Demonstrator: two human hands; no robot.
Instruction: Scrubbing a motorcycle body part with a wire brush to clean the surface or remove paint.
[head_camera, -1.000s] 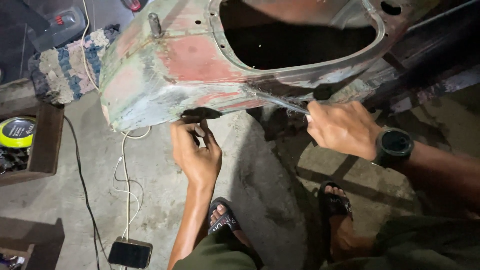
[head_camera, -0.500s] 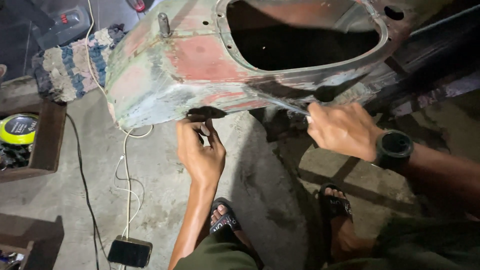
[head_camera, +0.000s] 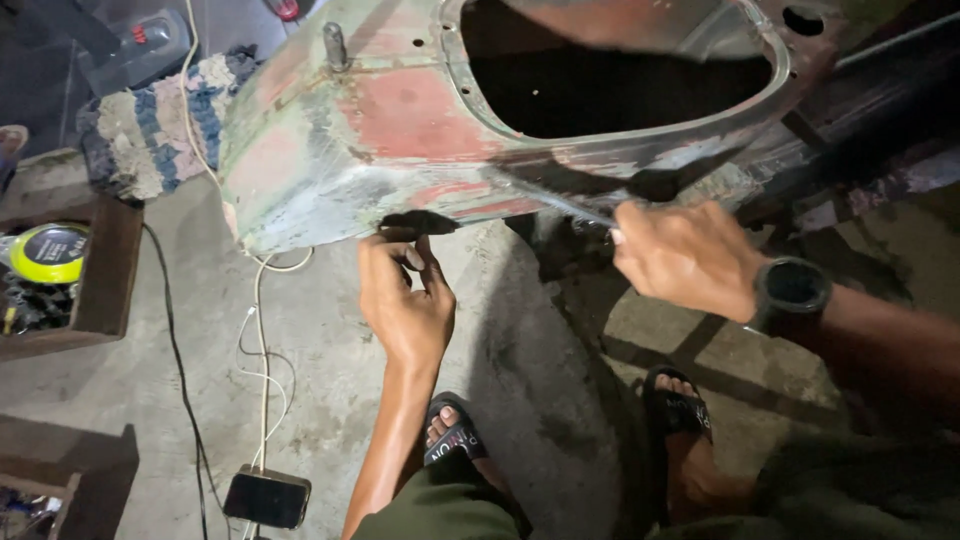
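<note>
Landmark: the old metal body shell (head_camera: 400, 130), patchy red, green and bare grey, with a large dark opening on its upper face and a short metal stud (head_camera: 335, 45) standing near its top edge.
Left hand: the left hand (head_camera: 405, 295) is raised to the shell's lower edge, fingers curled in narrow and pinching a small dark piece (head_camera: 418, 222) right against that edge (what the piece is cannot be told).
Right hand: the right hand (head_camera: 685, 255) is closed in a fist around a thin metal tool (head_camera: 565, 205), whose slim shaft lies along the shell's lower seam, right of the left hand; a dark wristwatch (head_camera: 793, 290) sits on the wrist.
Below the shell: bare concrete floor (head_camera: 330, 380), the person's two feet in black sandals (head_camera: 455, 435), and olive trouser legs at the bottom edge.
Left of the shell: a striped woven rug (head_camera: 150, 125) lies just beside it; farther left is a wooden tray (head_camera: 110, 270) holding a round yellow-rimmed tin (head_camera: 50, 252).
Cables: a white cord (head_camera: 262, 340) and a black cord run from under the shell's left end down to a small dark box (head_camera: 267, 497) on the floor.
</note>
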